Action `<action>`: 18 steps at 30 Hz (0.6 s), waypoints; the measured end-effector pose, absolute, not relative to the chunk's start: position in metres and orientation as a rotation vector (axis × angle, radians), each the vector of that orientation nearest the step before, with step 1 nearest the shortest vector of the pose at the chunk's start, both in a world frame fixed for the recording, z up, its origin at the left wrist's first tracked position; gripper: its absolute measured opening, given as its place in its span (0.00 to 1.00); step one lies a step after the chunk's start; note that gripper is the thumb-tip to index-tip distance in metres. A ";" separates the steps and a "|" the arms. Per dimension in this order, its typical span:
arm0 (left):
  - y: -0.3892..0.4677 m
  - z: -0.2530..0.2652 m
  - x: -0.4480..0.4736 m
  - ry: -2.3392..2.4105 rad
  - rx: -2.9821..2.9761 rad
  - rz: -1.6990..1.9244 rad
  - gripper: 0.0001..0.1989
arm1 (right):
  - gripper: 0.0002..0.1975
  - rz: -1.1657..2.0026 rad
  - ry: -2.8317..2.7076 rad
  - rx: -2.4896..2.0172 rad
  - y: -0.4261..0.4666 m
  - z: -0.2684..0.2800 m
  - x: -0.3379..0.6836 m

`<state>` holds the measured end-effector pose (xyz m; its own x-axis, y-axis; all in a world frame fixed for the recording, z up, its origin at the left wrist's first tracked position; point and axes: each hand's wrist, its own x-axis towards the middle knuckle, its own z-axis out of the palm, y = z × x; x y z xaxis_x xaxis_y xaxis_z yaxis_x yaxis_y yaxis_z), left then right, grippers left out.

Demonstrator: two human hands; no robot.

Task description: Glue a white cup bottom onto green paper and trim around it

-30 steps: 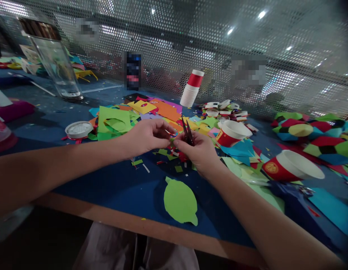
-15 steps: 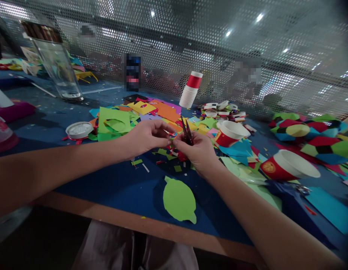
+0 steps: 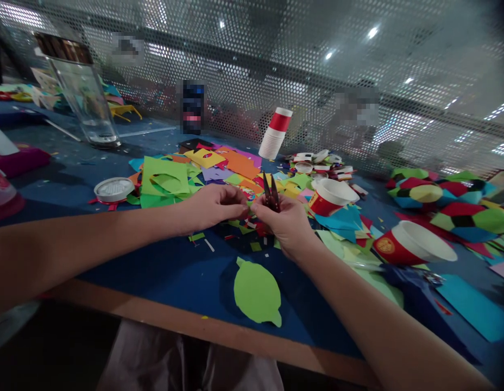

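My right hand (image 3: 290, 220) is closed around a pair of scissors (image 3: 271, 194), whose dark blades stick up slightly apart above the fingers. Beside it, my left hand (image 3: 219, 206) pinches thumb and fingers together, its fingertips close to the right thumb; whatever is between them is too small to make out. Both hands hover over small paper scraps (image 3: 256, 246). Nearer the table edge lies a green lemon-shaped paper cutout (image 3: 258, 293). Behind my left hand is a green sheet (image 3: 164, 179) with an oval cut in it.
Coloured paper (image 3: 239, 163) is heaped behind the hands. Red and white paper cups (image 3: 333, 196) stand to the right, with a tall cup stack (image 3: 274, 136) farther back. At the left are a glass bottle (image 3: 83, 98) and a round lid (image 3: 114, 189). A perforated metal screen (image 3: 235, 65) rises behind.
My left fingers have curled in more, and a small colourful piece that showed by the fingertips is no longer visible. The scissor blades stand slightly wider apart. The view has shifted slightly.
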<state>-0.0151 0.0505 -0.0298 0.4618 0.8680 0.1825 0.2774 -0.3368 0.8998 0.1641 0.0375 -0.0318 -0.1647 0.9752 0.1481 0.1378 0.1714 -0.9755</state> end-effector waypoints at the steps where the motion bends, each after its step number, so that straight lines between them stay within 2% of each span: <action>1: 0.050 -0.030 -0.015 0.966 1.882 0.859 0.10 | 0.13 1.135 -1.497 -1.125 0.039 -0.032 0.164; 7: 0.055 -0.031 -0.016 1.140 2.058 1.010 0.09 | 0.21 1.263 -1.382 -1.124 0.040 -0.034 0.164; 13: 0.060 -0.028 -0.020 1.205 2.066 1.216 0.09 | 0.19 1.250 -1.498 -1.092 0.035 -0.033 0.163; 18: 0.053 -0.028 -0.019 0.990 2.164 1.121 0.08 | 0.15 1.104 -1.392 -1.141 0.032 -0.034 0.156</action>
